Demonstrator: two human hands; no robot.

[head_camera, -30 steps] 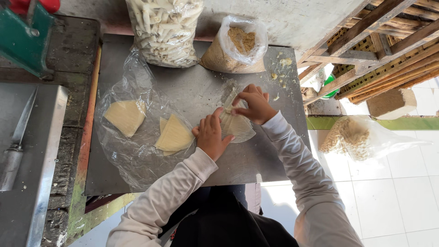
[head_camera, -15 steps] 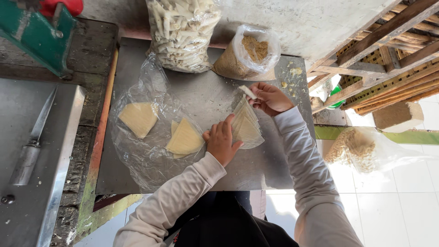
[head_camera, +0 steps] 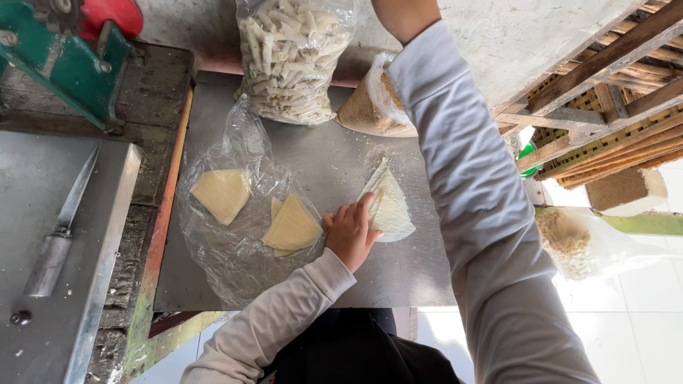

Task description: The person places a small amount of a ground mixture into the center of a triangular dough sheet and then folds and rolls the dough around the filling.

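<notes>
My left hand (head_camera: 351,232) rests on a metal tabletop (head_camera: 320,153), its fingertips pressing the near edge of a pale yellow triangular wrapper sheet (head_camera: 391,208) that lies flat. My right arm (head_camera: 462,163), in a light long sleeve, stretches up across the table and out of the top of the view; its hand is hidden. Left of my left hand, a clear plastic bag (head_camera: 235,263) lies open with two stacks of triangular wrappers on it, one (head_camera: 292,226) close to my hand and one (head_camera: 222,193) farther left.
A tall clear bag of white sticks (head_camera: 292,57) and a smaller bag of brown crumbs (head_camera: 364,108) stand at the table's far edge. A knife (head_camera: 60,227) lies on a metal surface at left, below a green and red machine (head_camera: 67,53). Wooden racks (head_camera: 605,85) stand at right.
My right hand let go of the wrapper and rose up out of view. The wrapper now lies flat on the table under my left fingertips.
</notes>
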